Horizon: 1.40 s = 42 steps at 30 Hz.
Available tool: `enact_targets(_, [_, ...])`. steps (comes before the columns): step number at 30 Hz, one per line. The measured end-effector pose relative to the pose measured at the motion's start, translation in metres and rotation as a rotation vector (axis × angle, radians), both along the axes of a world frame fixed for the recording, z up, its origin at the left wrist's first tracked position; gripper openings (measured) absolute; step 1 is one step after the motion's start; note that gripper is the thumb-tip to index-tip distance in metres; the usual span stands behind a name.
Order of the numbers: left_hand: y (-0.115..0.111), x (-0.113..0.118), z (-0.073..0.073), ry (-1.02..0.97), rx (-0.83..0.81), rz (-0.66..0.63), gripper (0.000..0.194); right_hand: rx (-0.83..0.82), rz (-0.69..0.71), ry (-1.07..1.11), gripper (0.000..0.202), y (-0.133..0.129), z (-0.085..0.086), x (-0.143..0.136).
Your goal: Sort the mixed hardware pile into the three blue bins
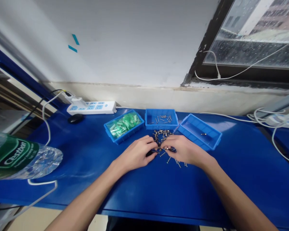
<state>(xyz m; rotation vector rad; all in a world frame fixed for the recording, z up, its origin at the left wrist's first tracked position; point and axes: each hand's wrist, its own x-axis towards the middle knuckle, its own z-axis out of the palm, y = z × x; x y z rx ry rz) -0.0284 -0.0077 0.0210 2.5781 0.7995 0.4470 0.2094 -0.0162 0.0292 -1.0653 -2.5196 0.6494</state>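
Both hands meet over a pile of small metal fasteners (161, 133) in the middle of the blue table. My left hand (141, 150) reaches in from the left, its thumb and fingers curled together at the pile's edge; what lies between them is hidden. Opposite it, my right hand (184, 148) is closed in a pinch, with a shiny metal screw (168, 148) at its fingertips. Several long thin screws (177, 163) lie loose under and below the right hand. Behind the pile, a blue bin (162, 127) holds several screws (165, 118).
At left, another blue bin (132, 132) contains green plastic packets (125, 123). The right bin (195, 128) has one small metal piece (203, 134). A power strip (96, 108) and black mouse-like object (75, 118) lie back left. A water bottle (21, 155) intrudes at left; white cables (233, 118) run behind.
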Motion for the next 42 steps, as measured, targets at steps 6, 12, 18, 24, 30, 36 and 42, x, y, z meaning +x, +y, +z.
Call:
enact_targets(6, [-0.002, 0.003, 0.003, -0.046, 0.024, 0.002, 0.015, -0.01, -0.007, 0.028, 0.03, 0.002, 0.002, 0.002])
enact_targets(12, [0.002, 0.012, 0.012, 0.019, 0.077, -0.069, 0.016, -0.003, -0.028, 0.03, 0.02, 0.0, 0.0, 0.003])
enact_targets(18, [0.015, 0.016, 0.021, 0.0, 0.024, -0.003, 0.011, -0.019, -0.061, 0.084, 0.024, -0.004, -0.004, 0.002])
enact_targets(24, [0.01, 0.016, 0.015, -0.008, -0.021, -0.007, 0.007, -0.026, -0.089, 0.219, 0.028, -0.008, -0.002, 0.009])
enact_targets(30, [0.001, 0.019, 0.004, 0.025, 0.088, 0.019, 0.011, 0.044, -0.166, 0.165, 0.03, -0.009, -0.001, 0.02])
enact_targets(36, [0.001, 0.019, 0.001, 0.072, 0.071, 0.047, 0.01, 0.056, -0.16, 0.133, 0.025, -0.011, -0.003, 0.014])
enact_targets(42, [0.005, 0.016, -0.004, 0.015, 0.069, 0.049, 0.014, 0.059, -0.197, 0.203, 0.022, -0.01, -0.013, 0.01])
